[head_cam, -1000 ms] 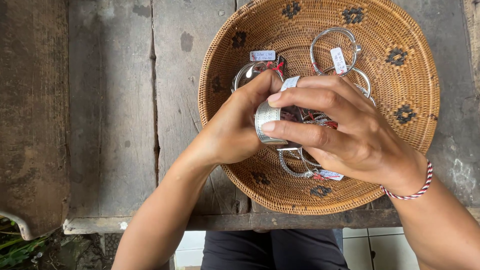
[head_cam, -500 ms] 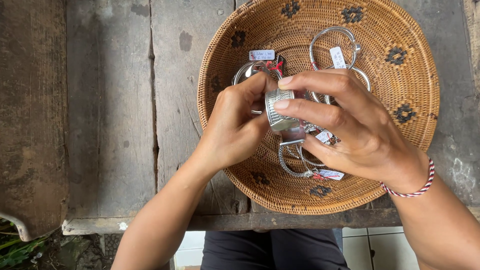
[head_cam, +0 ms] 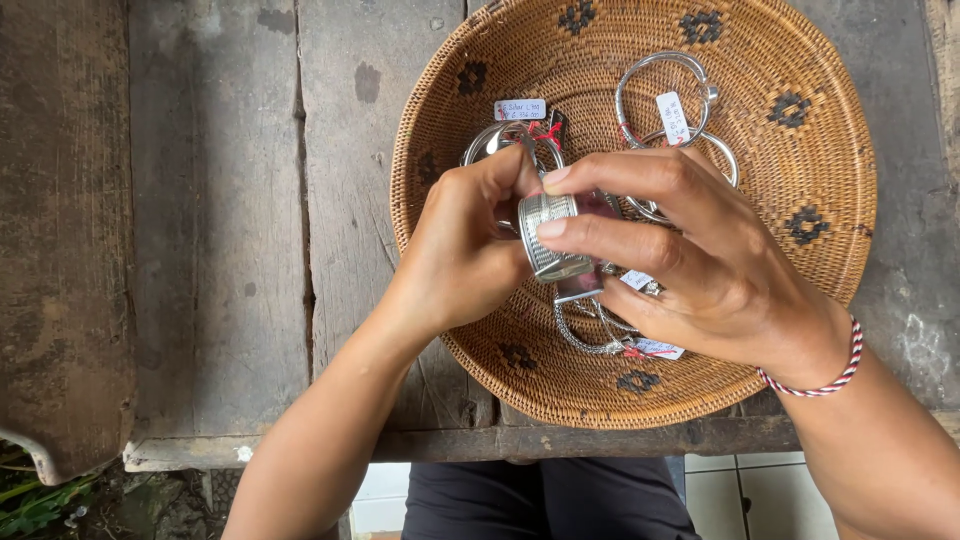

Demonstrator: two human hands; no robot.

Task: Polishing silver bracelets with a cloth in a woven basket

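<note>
My left hand (head_cam: 465,250) and right hand (head_cam: 690,265) both pinch a wide silver cuff (head_cam: 553,237) over the woven basket (head_cam: 830,260); their fingers hide its far side (and most bangles (head_cam: 665,95) beneath). Bare wooden table (head_cam: 220,220) lies open to the left; the basket's rim nears the table's front edge.

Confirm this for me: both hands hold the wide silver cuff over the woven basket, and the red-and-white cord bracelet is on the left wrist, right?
Not quite. The red-and-white cord bracelet is on the right wrist, not the left, as the head view shows. The rest stands: the left hand and the right hand hold the wide silver cuff over the woven basket.
</note>
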